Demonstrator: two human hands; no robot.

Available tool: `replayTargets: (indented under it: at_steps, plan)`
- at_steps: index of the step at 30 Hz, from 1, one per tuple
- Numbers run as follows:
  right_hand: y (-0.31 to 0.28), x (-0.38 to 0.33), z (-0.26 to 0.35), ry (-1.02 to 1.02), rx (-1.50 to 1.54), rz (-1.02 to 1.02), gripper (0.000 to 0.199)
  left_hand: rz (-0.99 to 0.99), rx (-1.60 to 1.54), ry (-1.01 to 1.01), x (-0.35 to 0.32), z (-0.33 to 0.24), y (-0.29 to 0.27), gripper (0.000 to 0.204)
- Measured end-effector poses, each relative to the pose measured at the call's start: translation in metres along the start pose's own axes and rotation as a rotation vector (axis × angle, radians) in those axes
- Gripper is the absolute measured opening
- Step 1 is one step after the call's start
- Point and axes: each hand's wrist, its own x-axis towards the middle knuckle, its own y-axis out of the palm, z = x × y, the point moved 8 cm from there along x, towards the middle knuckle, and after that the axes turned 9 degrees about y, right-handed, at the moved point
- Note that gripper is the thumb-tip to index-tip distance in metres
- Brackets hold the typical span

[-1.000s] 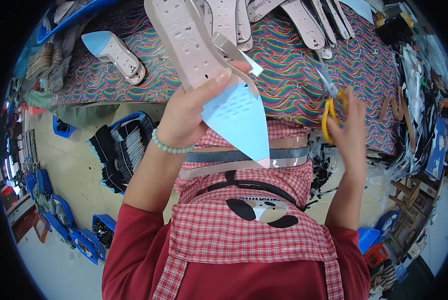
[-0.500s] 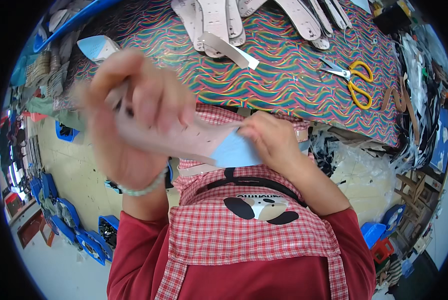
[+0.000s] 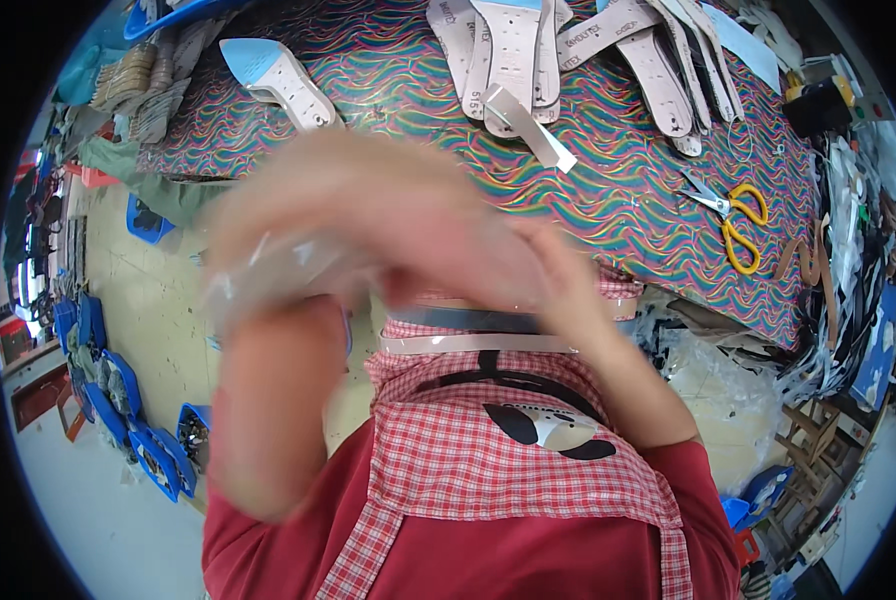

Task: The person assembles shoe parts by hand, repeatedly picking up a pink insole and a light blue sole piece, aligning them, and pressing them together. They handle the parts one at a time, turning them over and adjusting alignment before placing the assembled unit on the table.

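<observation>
A pale pink shoe insole (image 3: 503, 258), badly smeared, spans the space between my hands in front of my apron. My right hand (image 3: 568, 285) is closed on its right end. Arched over the other end is my left hand (image 3: 358, 210), so blurred that its fingers cannot be made out; a pale beaded bracelet (image 3: 278, 265) circles that wrist. A pale strip (image 3: 478, 344) lies across my apron just below. Past my left hand, an insole with a light blue tip (image 3: 283, 82) rests on the table.
The table (image 3: 628, 215) has a colourful wavy cover. On it are stacked insoles (image 3: 513, 75), more insoles (image 3: 658, 95) to the right, a curled pale strip (image 3: 530, 128) and yellow-handled scissors (image 3: 733, 215). Blue bins (image 3: 158, 460) stand on the floor at left. Plastic sheeting (image 3: 713, 370) hangs at right.
My left hand has swung up and over the insole, hiding most of it and its blue tip. My right hand keeps its hold. The table items sit lower and further right in view.
</observation>
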Motion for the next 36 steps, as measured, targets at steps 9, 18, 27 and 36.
replayTargets:
  at_steps: [9,18,27,36]
  plan:
    - [-0.035,0.083,0.047,-0.522,-0.859,-0.466,0.024,0.714,1.413,-0.315,-0.054,0.112,-0.118,0.064]
    - [-0.064,0.049,0.09,0.186,-0.121,0.329,0.022,-0.015,-0.266,-0.565,-0.012,0.095,0.028,0.019]
    - [-0.129,0.027,0.078,0.155,-0.135,0.302,0.025,-0.047,-0.423,-0.615,-0.012,0.09,0.051,0.025]
    - [-0.243,0.063,0.014,-0.007,0.573,-0.221,0.024,-0.085,-0.28,-0.969,-0.082,0.126,0.082,0.024]
